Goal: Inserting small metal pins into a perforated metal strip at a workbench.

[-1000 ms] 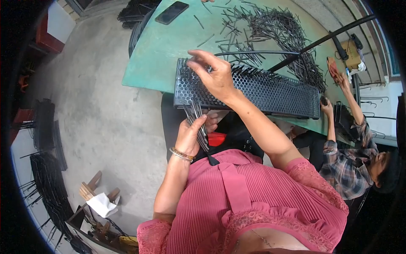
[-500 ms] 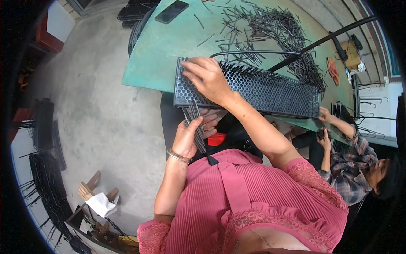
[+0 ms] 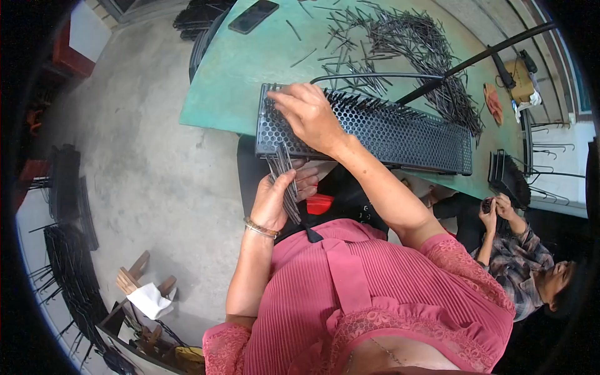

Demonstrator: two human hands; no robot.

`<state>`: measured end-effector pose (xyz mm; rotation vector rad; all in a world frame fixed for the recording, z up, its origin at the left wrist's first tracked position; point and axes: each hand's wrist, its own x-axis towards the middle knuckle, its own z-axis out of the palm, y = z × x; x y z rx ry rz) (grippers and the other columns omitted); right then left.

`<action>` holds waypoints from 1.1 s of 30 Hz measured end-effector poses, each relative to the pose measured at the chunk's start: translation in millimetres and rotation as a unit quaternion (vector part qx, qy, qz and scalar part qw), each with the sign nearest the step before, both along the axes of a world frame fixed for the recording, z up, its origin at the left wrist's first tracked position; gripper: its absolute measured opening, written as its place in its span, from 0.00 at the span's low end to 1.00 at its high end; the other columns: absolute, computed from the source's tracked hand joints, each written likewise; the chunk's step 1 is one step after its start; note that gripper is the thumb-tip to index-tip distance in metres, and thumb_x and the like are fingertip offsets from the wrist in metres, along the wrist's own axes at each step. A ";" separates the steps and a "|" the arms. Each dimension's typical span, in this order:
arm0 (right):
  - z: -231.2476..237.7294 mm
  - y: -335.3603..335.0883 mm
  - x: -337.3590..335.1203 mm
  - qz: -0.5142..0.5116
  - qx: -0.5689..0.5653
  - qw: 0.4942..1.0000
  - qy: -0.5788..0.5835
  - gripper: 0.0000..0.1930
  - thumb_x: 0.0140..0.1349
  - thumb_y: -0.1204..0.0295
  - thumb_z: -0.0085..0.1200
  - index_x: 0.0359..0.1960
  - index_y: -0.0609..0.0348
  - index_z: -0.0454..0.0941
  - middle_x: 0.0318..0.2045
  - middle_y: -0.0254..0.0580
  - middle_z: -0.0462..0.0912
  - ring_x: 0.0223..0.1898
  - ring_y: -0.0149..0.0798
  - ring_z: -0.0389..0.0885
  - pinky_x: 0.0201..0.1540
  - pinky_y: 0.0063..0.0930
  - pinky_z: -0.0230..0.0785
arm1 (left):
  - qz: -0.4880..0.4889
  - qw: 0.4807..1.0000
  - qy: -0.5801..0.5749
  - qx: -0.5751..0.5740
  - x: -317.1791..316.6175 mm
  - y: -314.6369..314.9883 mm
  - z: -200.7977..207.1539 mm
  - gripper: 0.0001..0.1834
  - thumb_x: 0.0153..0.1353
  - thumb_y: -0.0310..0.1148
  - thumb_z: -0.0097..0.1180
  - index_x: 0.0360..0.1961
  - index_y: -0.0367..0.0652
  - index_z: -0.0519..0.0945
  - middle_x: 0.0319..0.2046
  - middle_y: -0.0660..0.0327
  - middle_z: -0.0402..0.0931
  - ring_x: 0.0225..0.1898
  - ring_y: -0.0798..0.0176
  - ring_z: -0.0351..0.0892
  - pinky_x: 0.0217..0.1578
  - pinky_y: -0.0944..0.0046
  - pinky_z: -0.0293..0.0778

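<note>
My left hand (image 3: 275,195) is closed around a bunch of thin dark rods (image 3: 286,187), just below the near left corner of a long black perforated rack (image 3: 400,140). Over the rack's left end is my right hand (image 3: 307,114), its fingers bent and drawn together at the holes. Whatever lies between those fingertips is too small to make out. A row of short dark rods (image 3: 356,101) stands up out of the holes along the far side of the rack. The rack sits at the near edge of a green table (image 3: 231,81).
A big heap of loose dark rods (image 3: 415,40) lies beyond the rack, with a phone (image 3: 253,17) at the far left of the table. A black bar (image 3: 481,62) slants over the table. At right, a co-worker (image 3: 509,256) handles a small dark piece beside another rack (image 3: 507,178).
The rods in my left hand have shifted slightly left. My right hand stays at the rack's left end. The co-worker's far hand has left the rack's right end and joined the other hand.
</note>
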<state>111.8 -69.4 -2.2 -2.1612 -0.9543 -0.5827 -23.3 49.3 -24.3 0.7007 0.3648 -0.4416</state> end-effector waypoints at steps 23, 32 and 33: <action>37.2 -36.5 -18.4 0.029 0.229 0.844 0.484 0.11 0.57 0.71 0.60 0.37 0.68 0.80 0.27 0.34 0.81 0.28 0.23 0.75 0.32 0.18 0.69 | 0.030 0.999 -0.021 0.014 -1.6 -9.0 3.9 0.19 0.65 0.36 0.49 0.52 0.32 0.70 0.46 0.45 0.76 0.44 0.54 0.80 0.40 0.58 0.80; 25.9 -23.4 5.2 -0.066 0.181 0.949 0.249 0.11 0.56 0.69 0.59 0.35 0.67 0.80 0.27 0.42 0.83 0.24 0.27 0.77 0.28 0.22 0.69 | 0.017 1.000 0.006 0.019 -4.1 -8.8 1.2 0.17 0.66 0.34 0.48 0.49 0.30 0.71 0.42 0.45 0.77 0.40 0.55 0.80 0.39 0.60 0.80; 24.6 -22.1 5.5 -0.069 0.165 0.958 0.226 0.11 0.56 0.69 0.59 0.35 0.66 0.80 0.27 0.44 0.83 0.24 0.29 0.78 0.28 0.23 0.70 | 0.018 1.000 0.006 0.019 -4.5 -8.7 0.5 0.17 0.66 0.34 0.48 0.49 0.30 0.71 0.42 0.45 0.77 0.40 0.55 0.80 0.39 0.60 0.80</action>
